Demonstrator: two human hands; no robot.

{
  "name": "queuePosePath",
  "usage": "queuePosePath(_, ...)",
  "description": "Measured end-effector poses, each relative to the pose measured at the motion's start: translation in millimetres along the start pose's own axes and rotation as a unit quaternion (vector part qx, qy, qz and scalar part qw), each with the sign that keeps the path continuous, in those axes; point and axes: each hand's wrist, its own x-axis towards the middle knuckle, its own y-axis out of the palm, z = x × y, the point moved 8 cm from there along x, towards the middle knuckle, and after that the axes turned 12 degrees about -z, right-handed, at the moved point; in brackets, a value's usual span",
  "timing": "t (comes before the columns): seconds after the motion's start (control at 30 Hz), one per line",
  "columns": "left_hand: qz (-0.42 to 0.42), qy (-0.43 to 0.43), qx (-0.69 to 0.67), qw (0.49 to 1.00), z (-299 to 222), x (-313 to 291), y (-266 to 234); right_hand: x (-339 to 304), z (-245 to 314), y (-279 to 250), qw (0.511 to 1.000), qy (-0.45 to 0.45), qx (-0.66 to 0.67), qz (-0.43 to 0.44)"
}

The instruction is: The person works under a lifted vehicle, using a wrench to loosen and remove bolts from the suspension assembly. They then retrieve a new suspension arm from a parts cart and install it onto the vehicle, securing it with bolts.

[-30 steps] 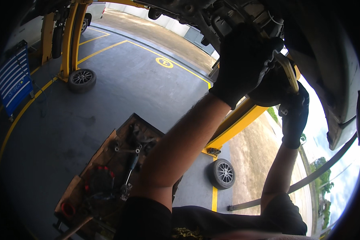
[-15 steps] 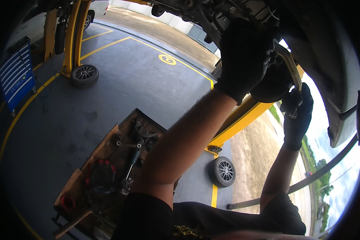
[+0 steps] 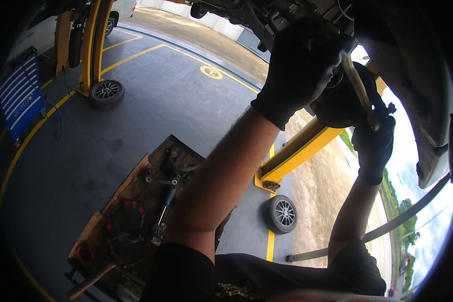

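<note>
Overhead, under the raised car (image 3: 236,17), my hands in black gloves are at a curved, pale metal bar (image 3: 356,83) that looks like a suspension arm. My left hand (image 3: 299,73) is closed at the bar's upper end, with its fingertips partly hidden in the dark underbody. Lower down, my right hand (image 3: 375,143) grips the bar's other end, where a dark joint sticks out beside the fingers. A dark round part (image 3: 329,110), perhaps a brake disc, sits behind the bar, between my hands.
A tool tray (image 3: 136,176) holding a ratchet, a hammer and other tools stands below my left forearm. Yellow lift posts (image 3: 89,45) and a lift arm (image 3: 299,151) are nearby. Wheels (image 3: 283,214) lie on the floor; a blue tool cabinet (image 3: 22,98) is at far left.
My left hand has moved a little to the left and the bar's upper end has shifted with it. My right hand has turned slightly at the lower end.
</note>
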Motion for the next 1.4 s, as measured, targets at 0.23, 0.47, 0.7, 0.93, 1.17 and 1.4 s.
queuePosePath(0.23, -0.076, 0.355, 0.218, 0.906, -26.5, -14.0, 12.4, -5.4, 27.7, 2.9, 0.983, -0.055, -0.158, -0.071)
queuePosePath(0.47, -0.016, 0.134, 0.070, 0.988, -13.9, -4.1, 1.6, -2.5, 28.1, 13.7, 0.989, 0.035, 0.142, -0.015)
queuePosePath(0.7, 0.114, 0.200, 0.237, 0.944, -27.6, -16.7, 21.1, -3.4, 17.0, 6.5, 0.964, -0.038, 0.260, 0.051)
queuePosePath(0.93, 0.163, 0.150, 0.325, 0.920, -37.0, -19.5, 28.4, -1.9, 9.5, -1.3, 0.963, -0.205, 0.176, 0.002)
queuePosePath(1.17, 0.126, -0.019, 0.194, 0.973, -23.1, -5.2, 13.0, 11.2, 2.7, 1.1, 0.918, -0.328, 0.222, -0.029)
queuePosePath(1.4, -0.080, -0.268, -0.137, 0.950, -4.1, 0.4, -9.8, 6.7, 18.4, 18.7, 0.901, -0.262, 0.342, -0.044)
